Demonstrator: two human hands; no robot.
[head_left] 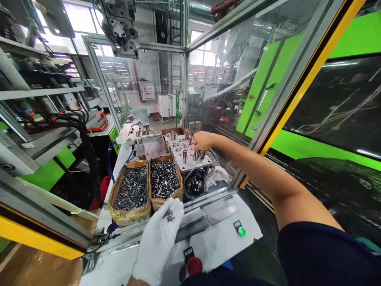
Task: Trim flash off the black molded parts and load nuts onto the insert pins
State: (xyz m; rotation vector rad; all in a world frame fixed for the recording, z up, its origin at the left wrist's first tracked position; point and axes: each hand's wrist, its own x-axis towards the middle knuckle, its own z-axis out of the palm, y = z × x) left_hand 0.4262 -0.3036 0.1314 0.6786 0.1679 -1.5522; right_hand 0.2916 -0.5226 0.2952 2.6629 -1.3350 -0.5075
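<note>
My left hand (pixel 162 234), in a white glove, is turned palm up below two cartons. Several small metal parts (pixel 169 215) lie in its cupped palm near the fingers. My bare right hand (pixel 203 141) reaches over a metal fixture plate (pixel 190 163) set with upright pins and thin tubes. Its fingers are bent together and point down at the plate; what they hold, if anything, is hidden. The left carton (pixel 114 202) is filled with small ring-like metal pieces (pixel 132 186), and the right carton (pixel 178 194) with small shiny metal pieces (pixel 164 178).
A red push button (pixel 194 265) and a lit green button (pixel 242 231) sit on the white front panel (pixel 217 248). Framed clear panels enclose the station. A metal tool head (pixel 120 31) hangs above, and another carton (pixel 165 132) stands behind the plate.
</note>
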